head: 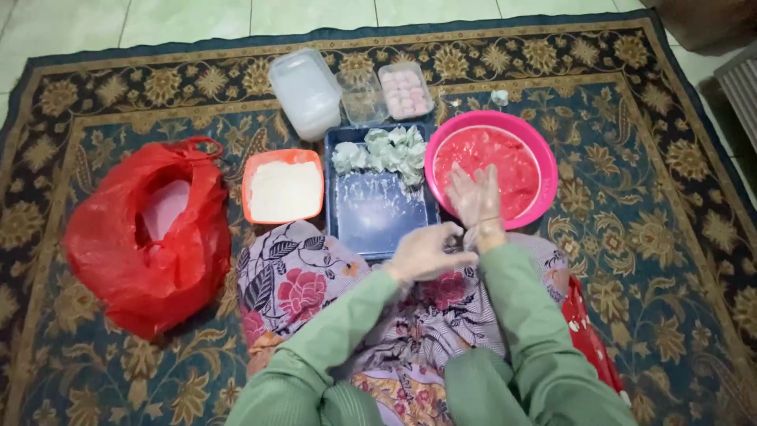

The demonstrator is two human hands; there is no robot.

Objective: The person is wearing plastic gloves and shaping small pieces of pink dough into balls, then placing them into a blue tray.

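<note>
The left hand [426, 252] pinches the glove cuff at the right wrist; the right hand [475, 197] lies flat, fingers extended toward the pink basin [544, 170] of red dough [493, 170] just ahead. Thin and stretchy, the glove likely tears easily, best held by its cuff; its long axis runs along the fingers.

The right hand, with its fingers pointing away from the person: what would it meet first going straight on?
The right hand already hovers over the pink bowl; straight on it would likely meet the red dough inside, though its height above is unclear.
</note>
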